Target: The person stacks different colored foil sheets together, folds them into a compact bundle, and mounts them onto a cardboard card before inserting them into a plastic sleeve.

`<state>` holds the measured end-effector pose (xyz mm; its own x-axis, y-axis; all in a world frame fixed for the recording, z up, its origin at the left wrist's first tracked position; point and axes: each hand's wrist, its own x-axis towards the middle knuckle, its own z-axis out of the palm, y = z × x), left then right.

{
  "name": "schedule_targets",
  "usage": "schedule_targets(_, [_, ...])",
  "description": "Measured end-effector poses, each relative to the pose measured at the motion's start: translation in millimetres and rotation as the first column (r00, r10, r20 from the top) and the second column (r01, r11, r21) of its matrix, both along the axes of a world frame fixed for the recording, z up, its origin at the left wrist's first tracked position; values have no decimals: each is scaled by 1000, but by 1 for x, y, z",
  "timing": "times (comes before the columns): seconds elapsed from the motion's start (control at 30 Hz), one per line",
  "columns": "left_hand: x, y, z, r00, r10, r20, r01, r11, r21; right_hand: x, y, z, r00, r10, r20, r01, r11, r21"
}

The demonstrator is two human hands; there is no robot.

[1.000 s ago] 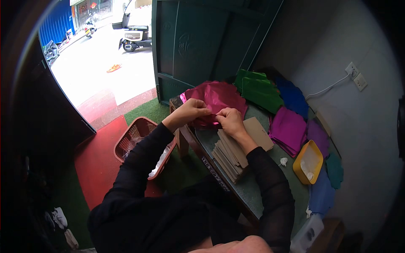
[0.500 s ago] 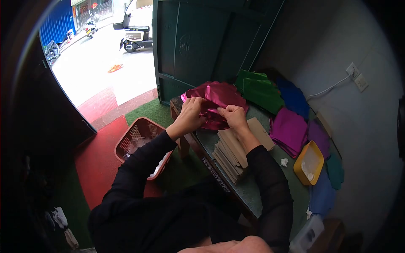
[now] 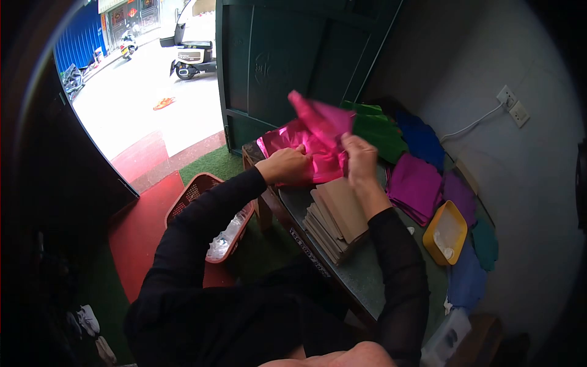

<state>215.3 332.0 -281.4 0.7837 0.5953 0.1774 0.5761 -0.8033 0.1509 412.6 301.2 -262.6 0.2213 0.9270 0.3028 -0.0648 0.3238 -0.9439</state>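
A shiny pink sheet [image 3: 324, 122], cloth or foil, is lifted and folding over above the table's far end, blurred by motion. My right hand [image 3: 361, 159] is closed on its right edge. My left hand [image 3: 286, 165] has its fingers curled on the pink material at the lower left, gripping it. More shiny pink material [image 3: 284, 136] lies underneath. Just below the hands is a stack of tan cardboard pieces [image 3: 342, 211], near my right wrist.
Folded green [image 3: 379, 131], blue [image 3: 422, 142] and magenta cloths [image 3: 416, 186] lie along the table's wall side. A yellow tub [image 3: 445, 235] stands nearer. A reddish-brown basket [image 3: 211, 181] holding clear plastic sits on the floor at left. A dark green door [image 3: 287, 55] stands behind.
My right hand has moved right and slightly up, raising and turning the pink sheet. My left hand has shifted a little right and down. The hands are farther apart.
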Motion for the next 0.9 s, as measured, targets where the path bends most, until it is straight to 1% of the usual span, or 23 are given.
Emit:
schedule_targets(0.03, [1, -3, 8, 998, 38, -54, -40, 999, -30, 9, -4, 15, 997, -73, -34, 74, 996, 55])
schedule_targets(0.07, [3, -5, 12, 992, 71, -109, -78, 995, -58, 16, -15, 40, 980, -199, 16, 197, 977, 80])
schedule_targets(0.1, [5, 10, -3, 988, 69, -135, -77, 995, -58, 26, -27, 65, 944, -324, 63, 316, 943, 108])
schedule_targets(0.17, [6, 5, 8, 987, 64, -150, -77, 994, -82, 65, -40, 96, 873, -483, 64, 461, 861, 213])
schedule_targets(0.2, [7, 3, 12, 984, 65, -167, -83, 991, -101, 93, -40, 105, 875, -436, -209, 473, 861, 185])
schedule_targets(0.23, [7, 10, 5, 986, 61, -155, -74, 994, -85, 87, -72, 134, 864, -412, -289, 471, 864, 177])
schedule_targets(0.3, [7, 11, 4, 986, 62, -152, -77, 992, -97, 122, -105, 149, 837, -471, -279, 536, 809, 243])
schedule_targets(0.37, [7, 10, 6, 989, 45, -143, -58, 994, -89, 153, -148, 153, 790, -601, -123, 608, 743, 278])
schedule_targets(0.4, [7, 16, 1, 992, 32, -123, -41, 996, -78, 165, -172, 153, 768, -637, -67, 625, 723, 296])
schedule_targets(0.43, [7, 14, 7, 994, 27, -103, -39, 993, -114, 180, -198, 154, 733, -680, 26, 646, 707, 287])
schedule_targets(0.47, [4, 21, 1, 998, -56, -4, 55, 997, -61, 192, -224, 154, 693, -711, 121, 665, 695, 274])
schedule_targets(0.5, [4, 26, 4, 996, -94, -2, 93, 991, -94, 191, -249, 156, 587, -784, 202, 732, 621, 281])
schedule_targets(0.53, [7, 27, 10, 992, -123, -1, 122, 985, -123, 195, -273, 161, 476, -821, 314, 778, 560, 284])
schedule_targets(0.57, [11, 18, 16, 994, -25, 110, 26, 1000, -8, 201, -297, 166, 363, -832, 419, 814, 502, 293])
schedule_targets(0.6, [17, 9, 27, 994, -28, 109, 29, 1000, -9, 206, -320, 171, 279, -825, 492, 815, 475, 333])
schedule_targets(0.67, [36, -12, 48, 971, -84, 222, 76, 996, 47, 196, -352, 181, 84, -820, 565, 824, 376, 424])
schedule_targets(0.7, [50, -14, 47, 955, -177, 239, 163, 984, 78, 185, -363, 184, -10, -811, 585, 759, 375, 533])
schedule_targets(0.73, [63, -32, 58, 966, -156, 205, 142, 986, 81, 175, -372, 185, -107, -800, 591, 678, 376, 632])
schedule_targets(0.77, [76, -54, 67, 976, -136, 171, 123, 989, 85, 170, -382, 183, -261, -744, 616, 541, 416, 731])
schedule_targets(0.83, [100, -85, 71, 989, -146, 21, 145, 989, 30, 142, -389, 170, -297, -698, 652, 437, 507, 743])
schedule_targets(0.87, [110, -98, 67, 990, -139, -13, 139, 989, 40, 128, -388, 160, -343, -671, 657, 356, 555, 752])
schedule_targets(0.9, [119, -108, 63, 990, -132, -46, 135, 989, 53, 116, -385, 147, -343, -645, 683, 306, 610, 731])
